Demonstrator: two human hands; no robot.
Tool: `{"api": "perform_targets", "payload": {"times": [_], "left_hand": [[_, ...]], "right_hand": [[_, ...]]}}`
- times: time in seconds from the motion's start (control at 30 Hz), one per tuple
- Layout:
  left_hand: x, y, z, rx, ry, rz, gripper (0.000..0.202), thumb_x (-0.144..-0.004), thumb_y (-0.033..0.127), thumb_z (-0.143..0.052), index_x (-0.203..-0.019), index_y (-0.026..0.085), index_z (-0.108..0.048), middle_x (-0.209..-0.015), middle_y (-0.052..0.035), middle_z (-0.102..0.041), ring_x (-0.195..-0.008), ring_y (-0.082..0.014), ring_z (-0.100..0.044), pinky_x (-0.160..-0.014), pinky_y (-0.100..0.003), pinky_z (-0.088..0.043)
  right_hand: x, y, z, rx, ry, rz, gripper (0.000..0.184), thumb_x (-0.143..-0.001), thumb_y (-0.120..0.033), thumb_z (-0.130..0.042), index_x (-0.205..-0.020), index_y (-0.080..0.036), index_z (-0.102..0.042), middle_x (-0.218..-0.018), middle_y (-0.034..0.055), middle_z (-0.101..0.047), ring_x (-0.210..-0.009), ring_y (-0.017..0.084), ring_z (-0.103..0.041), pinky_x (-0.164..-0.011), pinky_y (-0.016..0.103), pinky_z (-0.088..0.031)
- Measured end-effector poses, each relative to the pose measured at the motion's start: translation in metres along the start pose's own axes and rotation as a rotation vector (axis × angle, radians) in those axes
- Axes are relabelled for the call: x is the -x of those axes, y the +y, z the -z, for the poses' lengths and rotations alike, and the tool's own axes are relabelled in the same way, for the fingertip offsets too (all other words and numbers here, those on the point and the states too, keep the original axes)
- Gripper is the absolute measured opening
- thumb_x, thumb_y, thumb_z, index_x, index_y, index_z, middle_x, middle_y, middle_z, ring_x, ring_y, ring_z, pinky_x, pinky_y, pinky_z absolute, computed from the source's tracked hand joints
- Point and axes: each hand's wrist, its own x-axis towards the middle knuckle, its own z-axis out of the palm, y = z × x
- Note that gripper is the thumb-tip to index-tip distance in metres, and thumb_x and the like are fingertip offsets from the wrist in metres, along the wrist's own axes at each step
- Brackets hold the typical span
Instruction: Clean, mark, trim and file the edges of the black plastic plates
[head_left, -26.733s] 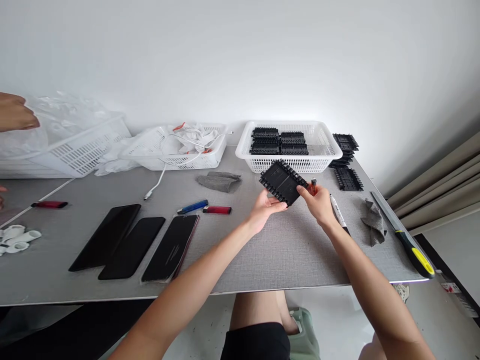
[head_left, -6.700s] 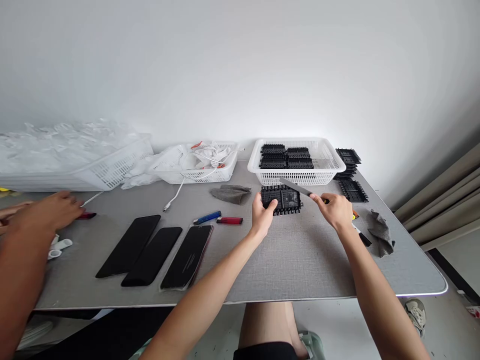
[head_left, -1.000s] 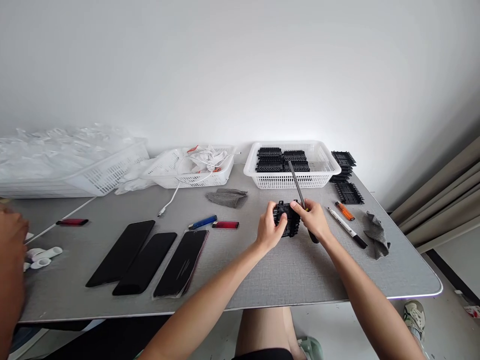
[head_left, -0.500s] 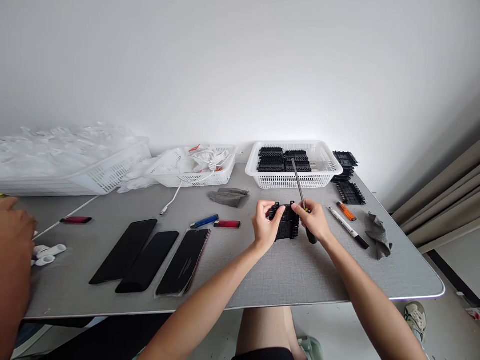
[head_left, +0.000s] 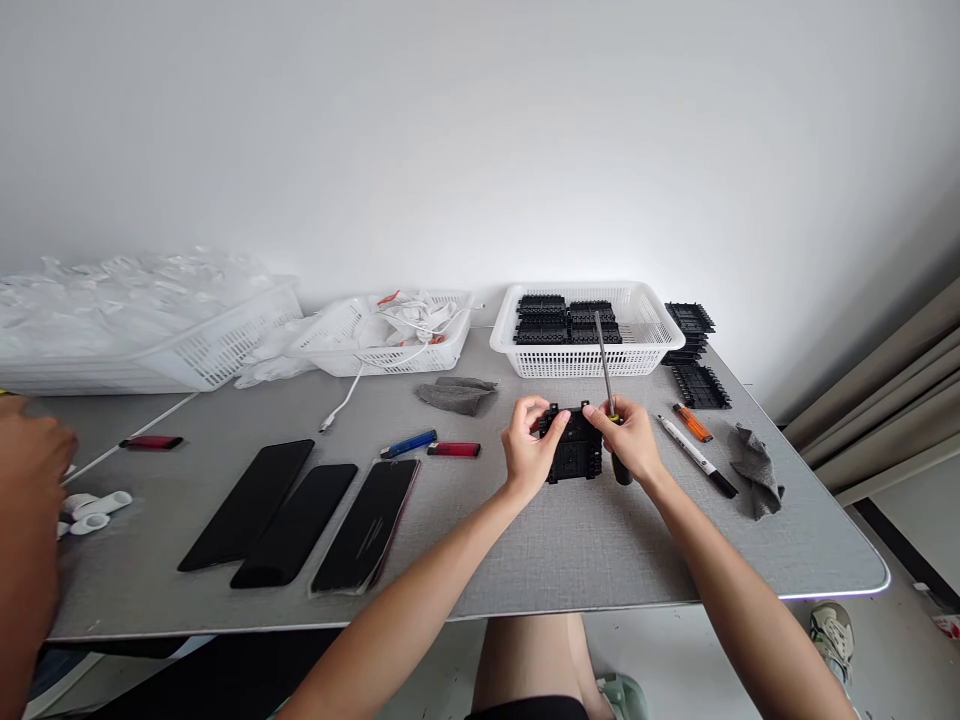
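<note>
Over the grey table, my left hand (head_left: 530, 445) grips a black plastic part (head_left: 576, 455) with toothed edges by its left side, thumb on its face. My right hand (head_left: 627, 438) is closed around a screwdriver (head_left: 605, 360) whose metal shaft points up and away, its dark handle partly hidden by the palm. The right thumb and fingertips also touch the part's upper right corner. Beyond the hands, a white basket (head_left: 589, 362) contains several similar black parts (head_left: 541, 330). More of these parts (head_left: 701, 386) are piled to the right of the basket.
Right of my hands lie a marker (head_left: 697, 456), an orange lighter (head_left: 692, 422) and a grey cloth (head_left: 757, 470). Leftward are a blue lighter (head_left: 409, 443), a red lighter (head_left: 454, 449), phones (head_left: 365, 525) and a cable basket (head_left: 382, 358). Another person's hand (head_left: 34, 460) is at far left.
The screwdriver's shaft has swung slightly to the right and stands more upright. The black part has turned a little in my hands. At far left the other person's hand has shifted slightly.
</note>
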Motion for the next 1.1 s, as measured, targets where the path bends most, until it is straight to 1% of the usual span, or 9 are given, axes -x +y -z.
{"api": "perform_targets", "payload": {"times": [0.17, 0.3, 0.47, 0.57, 0.63, 0.73, 0.87, 0.97, 1.1], "left_hand": [[-0.002, -0.004, -0.001, 0.087, -0.172, 0.076, 0.041, -0.083, 0.043, -0.068, -0.115, 0.02, -0.055, -0.092, -0.0055, -0.073, -0.082, -0.0186, -0.07, -0.073, -0.029, -0.053], [-0.004, -0.01, -0.002, 0.076, -0.247, 0.097, 0.038, -0.085, 0.043, -0.066, -0.114, 0.019, -0.058, -0.098, -0.0084, -0.073, -0.09, -0.0221, -0.07, -0.079, -0.033, -0.054], [-0.005, -0.013, -0.004, 0.032, -0.229, 0.075, 0.035, -0.085, 0.037, -0.065, -0.115, 0.019, -0.059, -0.11, -0.0098, -0.071, -0.102, -0.0243, -0.068, -0.09, -0.037, -0.052], [-0.005, -0.01, -0.002, -0.046, -0.197, 0.046, 0.026, -0.088, 0.036, -0.061, -0.108, 0.019, -0.062, -0.103, -0.0091, -0.072, -0.096, -0.0243, -0.068, -0.085, -0.036, -0.052], [-0.007, -0.008, 0.001, -0.129, -0.145, -0.012, 0.02, -0.09, 0.034, -0.058, -0.101, 0.019, -0.062, -0.096, -0.0085, -0.072, -0.089, -0.0237, -0.069, -0.08, -0.035, -0.052], [-0.01, -0.008, 0.005, -0.236, -0.072, -0.101, 0.013, -0.09, 0.031, -0.057, -0.093, 0.019, -0.06, -0.088, -0.0069, -0.071, -0.082, -0.0222, -0.068, -0.075, -0.033, -0.051], [-0.011, -0.009, 0.008, -0.29, -0.042, -0.199, 0.006, -0.091, 0.026, -0.055, -0.091, 0.021, -0.058, -0.085, -0.005, -0.069, -0.081, -0.0207, -0.066, -0.075, -0.031, -0.05], [-0.01, -0.01, 0.008, -0.297, -0.046, -0.273, 0.005, -0.091, 0.022, -0.053, -0.092, 0.022, -0.058, -0.087, -0.0045, -0.068, -0.084, -0.0202, -0.066, -0.077, -0.031, -0.05], [-0.01, -0.01, 0.008, -0.326, -0.037, -0.297, 0.005, -0.091, 0.02, -0.054, -0.09, 0.021, -0.058, -0.086, -0.0046, -0.068, -0.083, -0.0204, -0.066, -0.075, -0.031, -0.05]], "right_hand": [[0.0, 0.001, 0.004, -0.001, 0.082, 0.019, 0.047, -0.073, -0.063, -0.07, -0.069, -0.022, -0.047, -0.051, -0.0068, -0.041, -0.045, 0.01, -0.036, -0.046, 0.025, -0.029], [-0.001, 0.0, 0.007, 0.037, 0.119, 0.036, 0.046, -0.074, -0.059, -0.07, -0.068, -0.022, -0.046, -0.054, -0.0064, -0.041, -0.047, 0.01, -0.037, -0.047, 0.024, -0.03], [-0.001, -0.002, 0.007, 0.108, 0.081, 0.042, 0.046, -0.074, -0.061, -0.069, -0.068, -0.022, -0.046, -0.055, -0.0054, -0.041, -0.05, 0.011, -0.037, -0.049, 0.025, -0.031], [-0.001, -0.004, 0.011, 0.153, 0.085, 0.054, 0.048, -0.077, -0.066, -0.064, -0.069, -0.021, -0.048, -0.056, -0.0045, -0.042, -0.05, 0.011, -0.037, -0.048, 0.025, -0.03], [-0.001, -0.005, 0.015, 0.151, 0.065, 0.041, 0.052, -0.083, -0.07, -0.053, -0.068, -0.021, -0.049, -0.054, -0.0038, -0.042, -0.048, 0.011, -0.037, -0.047, 0.025, -0.029], [0.002, -0.009, 0.018, 0.148, -0.044, 0.006, 0.058, -0.088, -0.073, -0.038, -0.065, -0.021, -0.049, -0.049, -0.0029, -0.042, -0.044, 0.011, -0.037, -0.045, 0.026, -0.028], [0.008, -0.016, 0.015, 0.31, -0.18, 0.035, 0.061, -0.09, -0.071, -0.038, -0.056, -0.02, -0.046, -0.047, -0.0025, -0.04, -0.046, 0.011, -0.035, -0.048, 0.026, -0.026], [0.01, -0.019, 0.013, 0.445, -0.173, 0.077, 0.061, -0.091, -0.068, -0.038, -0.054, -0.02, -0.041, -0.049, -0.0027, -0.036, -0.048, 0.01, -0.032, -0.049, 0.026, -0.024], [0.01, -0.021, 0.016, 0.584, -0.072, 0.093, 0.059, -0.092, -0.065, -0.038, -0.054, -0.021, -0.033, -0.05, -0.0027, -0.031, -0.05, 0.011, -0.028, -0.05, 0.027, -0.021]]}}
